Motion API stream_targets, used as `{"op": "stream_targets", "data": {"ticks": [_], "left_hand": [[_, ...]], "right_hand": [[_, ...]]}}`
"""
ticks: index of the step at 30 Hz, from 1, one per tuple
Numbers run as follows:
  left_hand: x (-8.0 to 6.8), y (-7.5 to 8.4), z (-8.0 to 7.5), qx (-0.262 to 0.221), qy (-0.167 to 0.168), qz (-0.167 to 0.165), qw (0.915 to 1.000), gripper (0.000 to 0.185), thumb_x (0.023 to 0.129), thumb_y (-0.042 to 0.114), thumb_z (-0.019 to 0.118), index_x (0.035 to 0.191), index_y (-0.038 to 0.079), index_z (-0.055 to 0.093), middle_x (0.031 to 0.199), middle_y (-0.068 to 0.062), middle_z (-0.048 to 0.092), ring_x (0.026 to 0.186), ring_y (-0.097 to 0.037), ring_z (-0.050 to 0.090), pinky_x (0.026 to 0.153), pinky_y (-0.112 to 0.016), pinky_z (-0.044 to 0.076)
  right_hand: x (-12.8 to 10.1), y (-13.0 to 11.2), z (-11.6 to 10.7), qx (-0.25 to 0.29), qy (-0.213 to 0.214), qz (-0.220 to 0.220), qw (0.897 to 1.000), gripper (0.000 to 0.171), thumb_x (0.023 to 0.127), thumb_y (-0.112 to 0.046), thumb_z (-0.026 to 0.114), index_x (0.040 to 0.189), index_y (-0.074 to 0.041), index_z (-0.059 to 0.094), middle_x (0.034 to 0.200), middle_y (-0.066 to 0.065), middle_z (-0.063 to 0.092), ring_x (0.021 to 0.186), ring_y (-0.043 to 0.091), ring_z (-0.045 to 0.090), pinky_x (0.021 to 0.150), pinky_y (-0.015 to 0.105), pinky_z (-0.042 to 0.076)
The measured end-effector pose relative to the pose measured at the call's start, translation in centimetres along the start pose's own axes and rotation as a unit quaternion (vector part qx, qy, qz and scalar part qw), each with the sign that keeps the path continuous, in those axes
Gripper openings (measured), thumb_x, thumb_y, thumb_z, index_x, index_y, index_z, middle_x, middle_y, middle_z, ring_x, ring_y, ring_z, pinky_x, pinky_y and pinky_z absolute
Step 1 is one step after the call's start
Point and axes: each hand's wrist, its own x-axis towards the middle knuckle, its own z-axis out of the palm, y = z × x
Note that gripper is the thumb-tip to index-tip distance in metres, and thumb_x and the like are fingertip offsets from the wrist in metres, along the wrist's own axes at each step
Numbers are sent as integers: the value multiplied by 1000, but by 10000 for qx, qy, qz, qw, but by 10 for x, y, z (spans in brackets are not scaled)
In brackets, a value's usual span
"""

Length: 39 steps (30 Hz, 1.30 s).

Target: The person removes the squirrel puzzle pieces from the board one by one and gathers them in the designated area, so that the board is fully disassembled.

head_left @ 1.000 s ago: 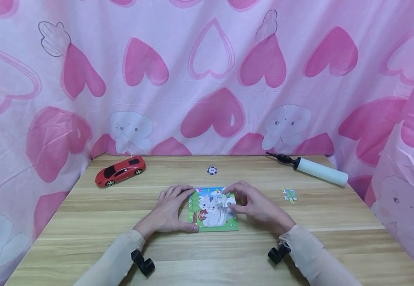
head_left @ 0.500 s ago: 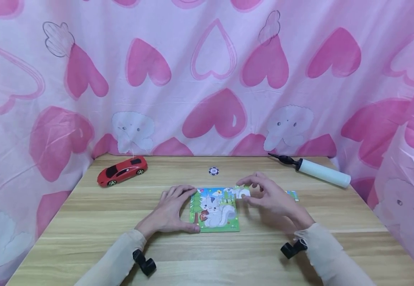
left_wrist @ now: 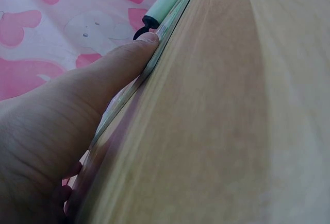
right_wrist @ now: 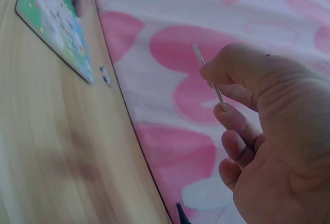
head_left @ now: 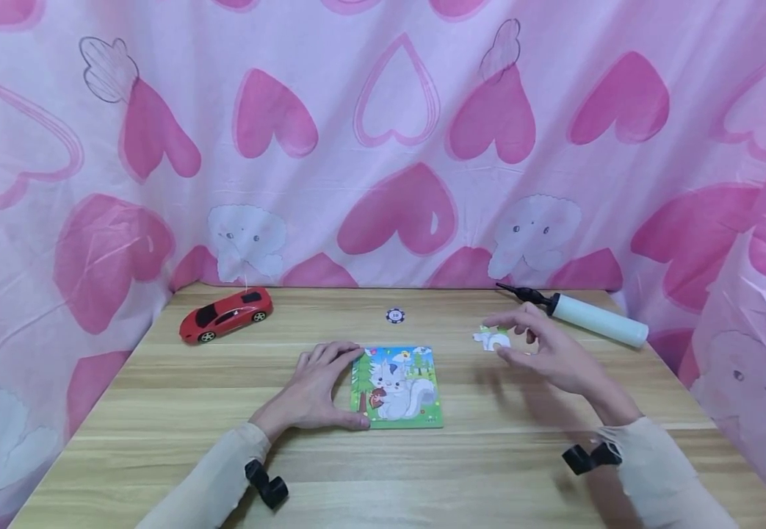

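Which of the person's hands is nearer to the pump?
Right. The right hand, pinching a puzzle piece, is just in front of the pump; the left hand is farther off, holding the left edge of the squirrel puzzle.

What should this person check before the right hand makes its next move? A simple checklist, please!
1. Left hand on the puzzle board: ok, touching its left side.
2. Right hand gripping the loose puzzle section: ok, pinched.
3. Section resting on the table for release: not ok, it's held in the air.
4. Red toy car out of the way: ok, far left.
5. Table behind the right hand clear: cannot tell, the hand blocks the head view.
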Motion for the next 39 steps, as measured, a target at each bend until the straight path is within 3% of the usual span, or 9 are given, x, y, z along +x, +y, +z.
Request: {"op": "stream_targets", "data": {"ticks": [8,13,22,31,39], "left_hand": [[0,1,0,-32,13,-17,10000,129,70,90,83,172,20,45,173,0,40,157,-31,34,122,-61,30],[-1,1,-1,-51,-5,-33,10000,129,71,89,83,172,19,45,174,-1,40,157,-31,34,122,-62,29],[0,0,0,-4,9,-15,10000,129,70,91,82,172,20,44,173,0,40,156,-30,35,120,-61,31],[0,0,1,32,16,-39,10000,129,70,92,82,172,21,44,173,0,40,156,-29,35,120,-60,31],[1,0,2,33,49,19,10000,129,70,91,82,172,21,45,172,0,41,154,-29,36,118,-59,33]], "right_hand": [[-24,8,-18,18,94,138,9999,42,102,-7,80,142,-17,75,130,1,67,107,13,51,84,30,43],[-37,14,-25,-122,138,260,9995,42,102,-7,81,142,-18,75,122,0,63,106,12,51,82,30,43],[-65,32,-27,-372,252,325,9985,45,97,-3,85,139,-17,78,123,0,69,104,9,53,77,29,45],[-93,53,-22,-87,16,799,9968,42,99,-9,85,140,-14,77,110,2,63,93,19,48,72,30,45],[-107,65,-19,62,-246,1088,9937,39,99,-13,85,138,-17,78,123,3,69,101,14,54,81,27,47]]}}
